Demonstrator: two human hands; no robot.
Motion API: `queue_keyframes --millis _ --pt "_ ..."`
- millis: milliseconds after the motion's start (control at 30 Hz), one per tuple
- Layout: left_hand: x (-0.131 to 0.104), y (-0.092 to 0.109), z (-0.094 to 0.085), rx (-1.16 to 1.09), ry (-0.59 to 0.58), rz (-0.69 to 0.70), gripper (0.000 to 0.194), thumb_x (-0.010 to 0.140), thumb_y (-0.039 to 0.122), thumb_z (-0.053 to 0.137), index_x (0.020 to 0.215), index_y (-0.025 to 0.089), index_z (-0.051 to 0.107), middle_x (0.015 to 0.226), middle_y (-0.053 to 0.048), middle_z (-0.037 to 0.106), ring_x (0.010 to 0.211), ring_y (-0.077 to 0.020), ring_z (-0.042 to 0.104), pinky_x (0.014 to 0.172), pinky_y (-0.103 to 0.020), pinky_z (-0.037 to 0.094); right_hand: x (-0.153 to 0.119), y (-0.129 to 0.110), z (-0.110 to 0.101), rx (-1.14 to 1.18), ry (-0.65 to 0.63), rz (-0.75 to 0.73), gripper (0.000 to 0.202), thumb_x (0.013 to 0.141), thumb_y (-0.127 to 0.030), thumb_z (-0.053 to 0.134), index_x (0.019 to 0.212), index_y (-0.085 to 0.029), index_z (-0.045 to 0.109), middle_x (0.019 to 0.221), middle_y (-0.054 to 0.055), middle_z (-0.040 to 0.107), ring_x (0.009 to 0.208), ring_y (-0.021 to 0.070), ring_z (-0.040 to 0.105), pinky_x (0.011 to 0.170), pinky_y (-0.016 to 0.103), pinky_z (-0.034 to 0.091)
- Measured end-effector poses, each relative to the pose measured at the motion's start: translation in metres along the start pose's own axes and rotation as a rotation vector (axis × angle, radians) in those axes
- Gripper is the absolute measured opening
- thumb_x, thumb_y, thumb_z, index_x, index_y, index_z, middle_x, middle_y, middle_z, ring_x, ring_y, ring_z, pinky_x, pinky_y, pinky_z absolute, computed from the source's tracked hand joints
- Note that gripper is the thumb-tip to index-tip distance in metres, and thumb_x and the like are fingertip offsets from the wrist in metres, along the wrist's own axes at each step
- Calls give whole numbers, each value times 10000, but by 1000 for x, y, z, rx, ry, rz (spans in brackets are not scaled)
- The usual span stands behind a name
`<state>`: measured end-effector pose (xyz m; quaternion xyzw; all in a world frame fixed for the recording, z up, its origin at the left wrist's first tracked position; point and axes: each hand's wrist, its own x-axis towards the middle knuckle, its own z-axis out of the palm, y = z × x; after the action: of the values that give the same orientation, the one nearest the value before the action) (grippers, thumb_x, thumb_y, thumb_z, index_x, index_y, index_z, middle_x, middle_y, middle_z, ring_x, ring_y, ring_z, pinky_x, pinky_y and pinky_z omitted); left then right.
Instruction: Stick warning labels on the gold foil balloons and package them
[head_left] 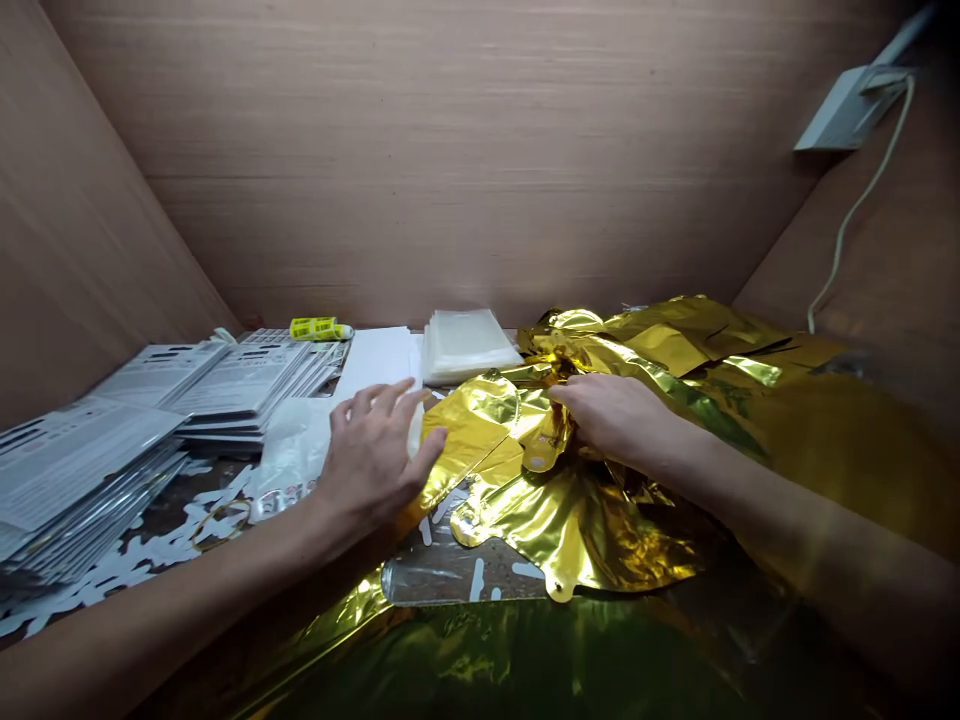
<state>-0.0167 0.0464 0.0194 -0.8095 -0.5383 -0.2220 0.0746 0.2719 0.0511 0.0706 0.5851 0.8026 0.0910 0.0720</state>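
My right hand is closed, its fingers pinching a crumpled part of a flat gold foil balloon. Rounded tabs with small holes show along the balloon's edge. My left hand hovers or rests at the left end of the foil, fingers spread and nothing gripped in them; whether it touches the foil I cannot tell. Just beyond it lie a sheaf of white paper and a stack of clear plastic sleeves. A clear plastic bag sits left of that hand.
Stacks of printed, plastic-wrapped packets fill the left side. White cut-out pieces are scattered before them. A yellow label roll lies at the back. More gold foil heaps up on the right. A power strip with a cord hangs on the wall.
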Motion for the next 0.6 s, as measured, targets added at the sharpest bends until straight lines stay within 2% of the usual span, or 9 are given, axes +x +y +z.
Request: queue_keyframes --millis 33,100,167,233,300,367,467,533,600 --pt "4 -3 -1 22 -21 -80 594 974 514 412 1437 172 563 1558 -158 500 1422 -397 423 1110 -632 347 1 0 2 -10 14 10 206 894 -76 569 1024 -182 688 1016 122 721 939 278 670 637 327 351" --pt "12 -11 -3 41 -135 -209 692 917 497 465 1504 131 483 1599 -201 432 1446 -428 398 1100 -646 369 4 1 9 -19 37 23 239 923 -72 507 1048 -169 688 1008 141 714 936 279 671 666 329 381" --pt "19 -19 -4 40 -264 -264 810 846 494 539 1551 116 411 1585 -212 449 1403 -442 454 1062 -640 416 9 4 16 -17 52 31 248 941 -86 488 1070 -158 687 1018 151 708 950 278 670 698 326 408" --pt "25 -24 -6 51 -331 -250 916 786 554 603 1565 119 394 1551 -209 496 1351 -458 499 1036 -638 437 15 10 24 -7 61 39 255 932 -78 493 1078 -143 691 1031 157 708 971 280 670 722 321 426" --pt "31 -29 -10 60 -365 -230 989 759 703 607 1552 138 434 1524 -208 531 1337 -480 502 1031 -649 427 20 17 29 12 73 54 270 909 -56 496 1067 -121 705 1025 167 715 978 283 674 741 318 440" --pt "37 -33 -15 42 -409 -243 1028 755 854 510 1525 172 492 1515 -200 548 1360 -498 477 1048 -667 393 24 24 32 45 87 63 287 871 -39 517 1056 -106 726 1015 178 728 982 286 681 765 314 456" --pt "46 -40 -23 -18 -458 -273 1040 778 925 365 1525 214 503 1497 -178 574 1394 -492 451 1072 -662 361 27 31 31 139 112 42 429 799 -34 570 1169 -156 749 1046 134 767 997 267 700 808 290 483" --pt "48 -45 -22 -6 -462 -259 1132 705 945 458 1558 201 449 1493 -195 568 1395 -495 443 1072 -647 368 26 30 27 214 139 19 528 782 -38 576 1250 -219 740 1095 78 785 1002 236 712 830 265 497" --pt "48 -49 -17 63 -450 -240 1250 580 944 597 1560 185 437 1495 -225 546 1376 -514 443 1064 -661 368 24 26 21 270 181 10 521 793 -38 554 1236 -224 755 1115 58 789 992 220 717 849 260 504"
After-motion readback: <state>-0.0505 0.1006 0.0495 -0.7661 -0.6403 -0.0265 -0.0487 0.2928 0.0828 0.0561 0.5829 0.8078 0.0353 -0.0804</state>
